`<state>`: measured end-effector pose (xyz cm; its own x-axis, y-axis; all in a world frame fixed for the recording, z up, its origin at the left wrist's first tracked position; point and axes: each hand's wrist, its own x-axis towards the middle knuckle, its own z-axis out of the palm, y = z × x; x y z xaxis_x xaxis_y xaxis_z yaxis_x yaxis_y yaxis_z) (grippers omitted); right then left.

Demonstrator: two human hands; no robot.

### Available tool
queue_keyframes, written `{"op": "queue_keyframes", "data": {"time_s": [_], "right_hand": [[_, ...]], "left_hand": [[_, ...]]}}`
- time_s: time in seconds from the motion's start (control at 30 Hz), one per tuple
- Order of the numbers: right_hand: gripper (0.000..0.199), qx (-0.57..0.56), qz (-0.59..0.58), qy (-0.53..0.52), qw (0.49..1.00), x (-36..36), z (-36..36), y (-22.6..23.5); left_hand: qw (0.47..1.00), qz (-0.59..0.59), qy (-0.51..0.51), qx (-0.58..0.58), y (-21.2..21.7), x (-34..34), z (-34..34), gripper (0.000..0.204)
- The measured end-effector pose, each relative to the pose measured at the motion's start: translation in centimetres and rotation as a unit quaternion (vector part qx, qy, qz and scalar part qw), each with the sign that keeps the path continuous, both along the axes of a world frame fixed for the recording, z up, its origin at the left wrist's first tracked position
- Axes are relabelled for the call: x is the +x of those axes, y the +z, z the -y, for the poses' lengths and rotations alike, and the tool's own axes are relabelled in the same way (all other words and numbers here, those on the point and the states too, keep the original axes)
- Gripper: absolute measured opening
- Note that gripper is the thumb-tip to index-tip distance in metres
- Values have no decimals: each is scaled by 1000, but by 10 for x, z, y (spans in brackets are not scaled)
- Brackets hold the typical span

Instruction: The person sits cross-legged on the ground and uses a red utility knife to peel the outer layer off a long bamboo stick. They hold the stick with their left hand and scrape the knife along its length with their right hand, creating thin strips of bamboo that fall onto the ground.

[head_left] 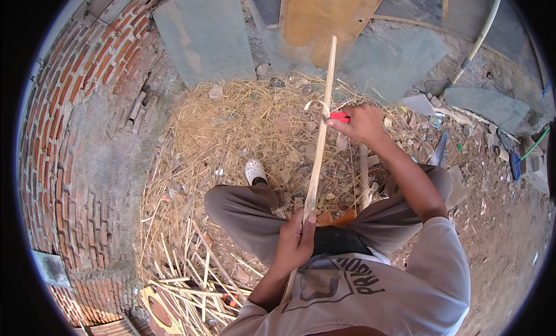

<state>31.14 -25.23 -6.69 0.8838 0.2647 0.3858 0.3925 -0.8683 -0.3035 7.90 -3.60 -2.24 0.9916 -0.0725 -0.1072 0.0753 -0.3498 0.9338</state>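
A long pale strip of wood or bamboo (319,156) slants up and away in front of me, its near end passing under my left forearm. My left hand (295,240) is closed round its lower part, close to my lap. Farther up, my right hand (362,124) grips a red-handled knife (340,117). The tool meets the strip's right side, and its blade is mostly hidden. A thin curled shaving (315,105) stands off the strip just there.
Dry shavings (231,121) cover the ground ahead. Cut strips (202,284) lie heaped at lower left, beside a brick wall (63,179). Grey sheets (205,35) and a tan board (324,17) lean at the back. A blade-like grey piece (440,148) stands by my right knee.
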Motion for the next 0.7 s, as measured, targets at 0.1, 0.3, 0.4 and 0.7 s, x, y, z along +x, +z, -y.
{"op": "queue_keyframes", "data": {"time_s": [0.1,0.3,0.4,0.7], "right_hand": [[78,48,-73,-71,994,16,19,10],[83,95,-132,-223,961,70,78,5],[85,68,-136,-199,968,70,73,9],[94,172,-144,-326,918,120,182,-10]], "left_hand": [[999,-36,-25,14,7,-11,-2,20],[994,-50,-93,-3,4,-44,-8,20],[993,-81,-85,-14,6,-54,-13,20],[991,-114,-47,-61,5,-69,-37,20]]}}
